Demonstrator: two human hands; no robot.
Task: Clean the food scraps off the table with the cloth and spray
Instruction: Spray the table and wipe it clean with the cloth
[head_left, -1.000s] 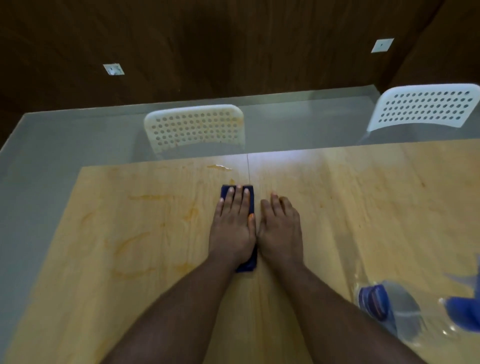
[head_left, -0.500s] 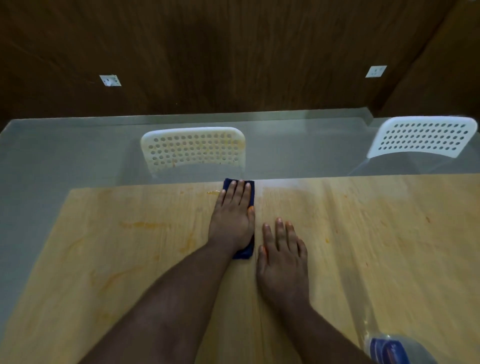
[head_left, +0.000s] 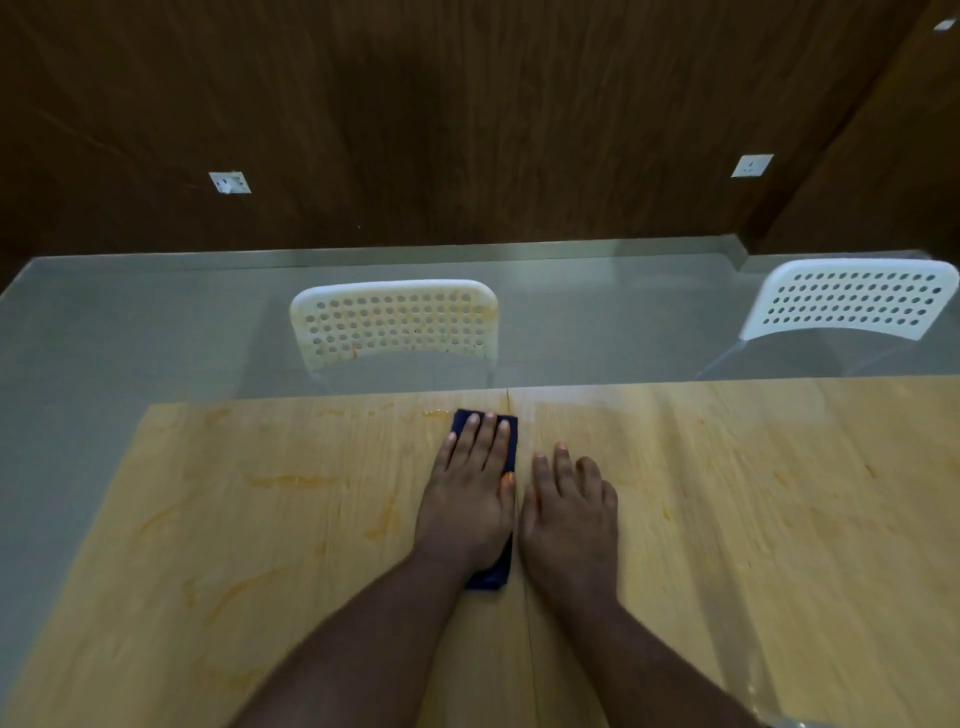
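Note:
A folded dark blue cloth (head_left: 510, 440) lies on the light wooden table (head_left: 727, 519) close to its far edge. My left hand (head_left: 471, 488) presses flat on the cloth with straight fingers, covering most of it. Just to its right, my right hand (head_left: 570, 512) lies flat on the bare wood beside the cloth. Orange food smears (head_left: 291, 480) streak the left half of the table, and a small wet orange smear (head_left: 435, 413) sits just left of the cloth's far end. The spray bottle is out of view.
Two white perforated chairs stand beyond the table's far edge, a stained chair (head_left: 394, 322) straight ahead and a cleaner chair (head_left: 852, 301) at the right. Grey floor and a dark wood wall (head_left: 467, 130) lie behind. Faint orange specks (head_left: 666, 514) dot the right half.
My left hand pushed the cloth away to the table's far edge, then drew back slightly. My right hand slid up beside it again. The spray bottle at the lower right left the view.

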